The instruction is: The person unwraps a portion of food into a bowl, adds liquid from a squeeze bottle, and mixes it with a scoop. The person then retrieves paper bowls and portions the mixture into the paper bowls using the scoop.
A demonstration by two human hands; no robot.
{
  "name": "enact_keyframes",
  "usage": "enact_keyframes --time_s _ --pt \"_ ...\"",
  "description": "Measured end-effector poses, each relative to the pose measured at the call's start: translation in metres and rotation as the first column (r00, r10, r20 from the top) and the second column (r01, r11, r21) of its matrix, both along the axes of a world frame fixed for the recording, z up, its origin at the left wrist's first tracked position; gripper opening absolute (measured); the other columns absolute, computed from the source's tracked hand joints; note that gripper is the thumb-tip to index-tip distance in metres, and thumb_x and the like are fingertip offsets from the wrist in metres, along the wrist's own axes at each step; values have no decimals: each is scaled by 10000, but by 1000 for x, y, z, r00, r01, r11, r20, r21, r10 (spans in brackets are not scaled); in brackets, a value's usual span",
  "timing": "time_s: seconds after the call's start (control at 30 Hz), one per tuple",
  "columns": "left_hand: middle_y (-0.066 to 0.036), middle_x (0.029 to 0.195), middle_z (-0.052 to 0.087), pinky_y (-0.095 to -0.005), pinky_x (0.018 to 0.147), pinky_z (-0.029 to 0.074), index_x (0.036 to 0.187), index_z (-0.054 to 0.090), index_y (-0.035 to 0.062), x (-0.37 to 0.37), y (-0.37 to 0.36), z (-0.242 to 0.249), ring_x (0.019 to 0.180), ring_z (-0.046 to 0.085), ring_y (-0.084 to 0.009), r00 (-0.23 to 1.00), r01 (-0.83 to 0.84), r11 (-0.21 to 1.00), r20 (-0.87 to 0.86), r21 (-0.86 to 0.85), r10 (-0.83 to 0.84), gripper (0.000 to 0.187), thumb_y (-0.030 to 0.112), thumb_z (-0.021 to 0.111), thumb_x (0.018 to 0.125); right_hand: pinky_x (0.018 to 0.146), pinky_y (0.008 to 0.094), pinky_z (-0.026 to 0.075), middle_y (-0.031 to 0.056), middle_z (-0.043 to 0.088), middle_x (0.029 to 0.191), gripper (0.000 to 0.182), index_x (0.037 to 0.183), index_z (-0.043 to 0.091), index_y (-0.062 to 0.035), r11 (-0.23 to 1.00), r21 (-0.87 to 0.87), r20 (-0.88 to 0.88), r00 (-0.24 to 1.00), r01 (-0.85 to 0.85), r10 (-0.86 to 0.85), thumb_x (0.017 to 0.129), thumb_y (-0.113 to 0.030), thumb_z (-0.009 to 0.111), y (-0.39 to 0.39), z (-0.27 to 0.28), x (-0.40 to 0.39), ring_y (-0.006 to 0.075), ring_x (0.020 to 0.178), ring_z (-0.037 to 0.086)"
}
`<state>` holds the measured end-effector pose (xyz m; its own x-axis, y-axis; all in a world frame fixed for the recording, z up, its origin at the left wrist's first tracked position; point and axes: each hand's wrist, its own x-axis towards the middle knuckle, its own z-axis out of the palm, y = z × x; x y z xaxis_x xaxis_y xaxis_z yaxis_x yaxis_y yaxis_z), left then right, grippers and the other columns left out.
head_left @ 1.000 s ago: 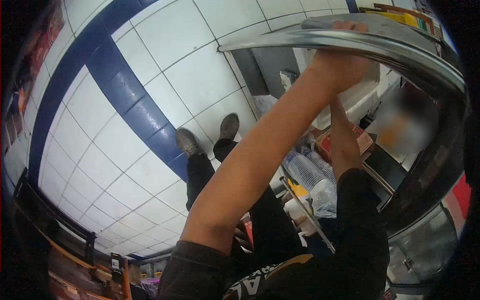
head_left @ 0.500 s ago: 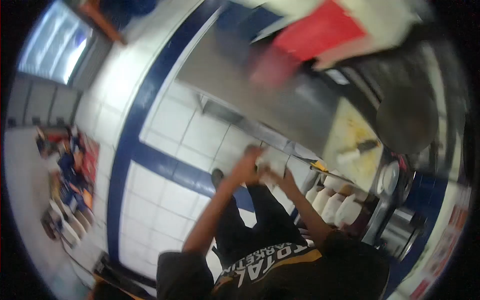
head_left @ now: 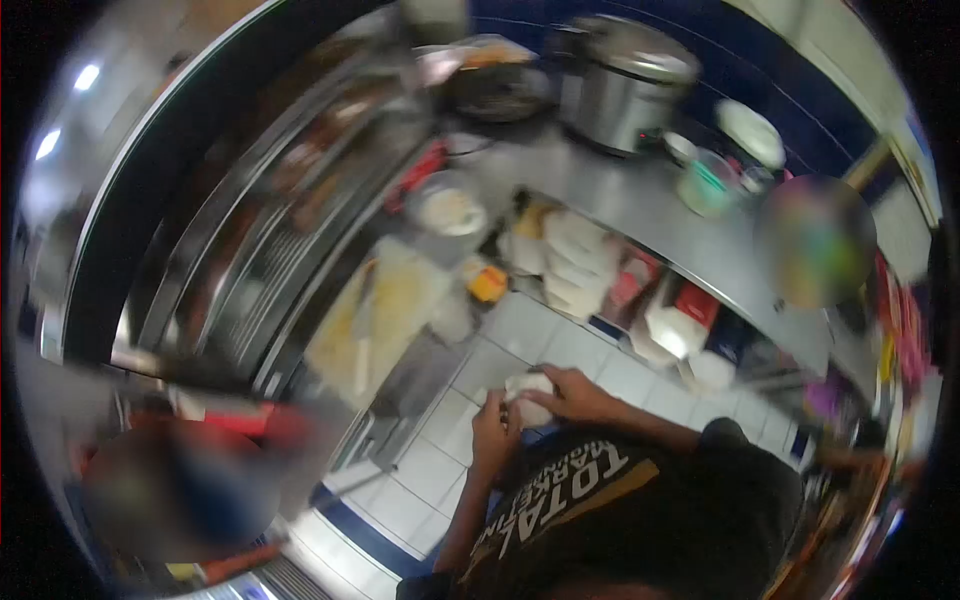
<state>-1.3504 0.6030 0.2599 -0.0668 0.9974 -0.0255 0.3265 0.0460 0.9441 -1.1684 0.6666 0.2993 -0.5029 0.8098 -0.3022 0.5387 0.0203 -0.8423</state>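
Low in the middle of the frame, the person's dark shirt (head_left: 620, 500) with pale lettering is filling the foreground. Just above it, both hands are meeting over a small white object (head_left: 528, 392), blurred, possibly a wad of paper or a cup. The left hand (head_left: 495, 432) is coming up from below with its grip curled against the object's lower left side; the right hand (head_left: 578, 395) is lying across its right side, fingers wrapped over it. So the white object is sitting pinched between the two hands, slightly below the frame's centre, over a pale tiled floor (head_left: 560, 350).

Further up, left of centre, a yellowish cutting board (head_left: 385, 315) is lying on a steel tabletop (head_left: 640, 215) that is running diagonally toward the right. Under that tabletop, at centre, stacked white cups (head_left: 575, 260) and a red and white box (head_left: 680, 320) are sitting on a shelf. A white bowl (head_left: 450, 212) is resting above the board. At the top of the frame a steel cooker pot (head_left: 625, 80) is standing, with a green and white container (head_left: 708, 183) to its right. A blurred person (head_left: 190, 490) is showing at lower left
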Motion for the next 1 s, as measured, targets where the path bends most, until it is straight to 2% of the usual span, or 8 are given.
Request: enact_keyframes --time_s 0.17,0.3,0.4,0.57,0.63,0.77,0.87,1.0 --pt "-95 708 598 -287 541 449 1000 522 8 129 114 -12 597 583 -154 930 309 866 -317 394 -188 102 104 546 978 723 349 528 197 679 953 521 1243 526 26 882 120 -302 863 456 -405 937 -380 641 36 -27 144 240 835 672" --pt "-49 782 560 -255 591 430 967 497 0 218 155 -2 686 528 -94 956 156 953 203 261 -212 110 104 512 999 836 311 507 140 618 1155 490 1284 494 34 716 -281 -422 588 639 -691 942 -278 655 47 -17 221 186 1025 601" --pt "-82 1024 552 -274 780 481 1051 449 19 259 191 -14 969 574 -140 776 208 970 582 129 -244 127 144 453 1027 868 273 507 87 642 1131 403 1300 506 -4 716 -15 -511 611 698 -605 922 -59 633 65 -22 265 123 1022 599" --pt "-89 1156 534 -391 880 515 1181 438 90 319 265 -8 1149 564 -243 507 404 889 862 -215 -22 278 325 356 1056 859 320 533 113 649 1166 396 1243 590 -3 627 6 -464 558 779 -688 856 -40 671 116 15 303 192 999 639" --pt "-99 1237 526 -428 927 491 1262 431 89 340 296 -5 1168 546 -268 240 571 805 970 -164 27 360 368 346 1052 823 302 545 165 650 1137 356 1155 619 17 561 571 -148 747 599 -648 812 -43 696 142 27 303 217 949 661" --pt "-200 1109 637 -499 917 473 1179 592 19 353 377 -29 1042 603 -369 5 799 574 958 -177 287 535 485 439 965 726 305 541 132 684 847 106 882 647 19 764 266 -260 807 587 -530 804 -38 689 207 44 320 210 781 677" --pt "-208 1129 628 -532 893 475 1212 572 4 360 424 -27 1040 595 -400 -34 822 555 960 -132 279 569 490 446 942 568 374 503 138 649 687 207 814 644 3 382 579 -3 471 720 -882 901 -182 618 294 23 373 265 611 656" --pt "-239 1156 618 -561 870 493 1238 560 6 363 468 -48 1048 601 -430 32 837 518 961 -175 273 589 494 451 927 658 453 543 240 679 792 545 1224 476 61 287 679 308 92 675 -947 875 -331 622 405 -49 437 371 716 688"
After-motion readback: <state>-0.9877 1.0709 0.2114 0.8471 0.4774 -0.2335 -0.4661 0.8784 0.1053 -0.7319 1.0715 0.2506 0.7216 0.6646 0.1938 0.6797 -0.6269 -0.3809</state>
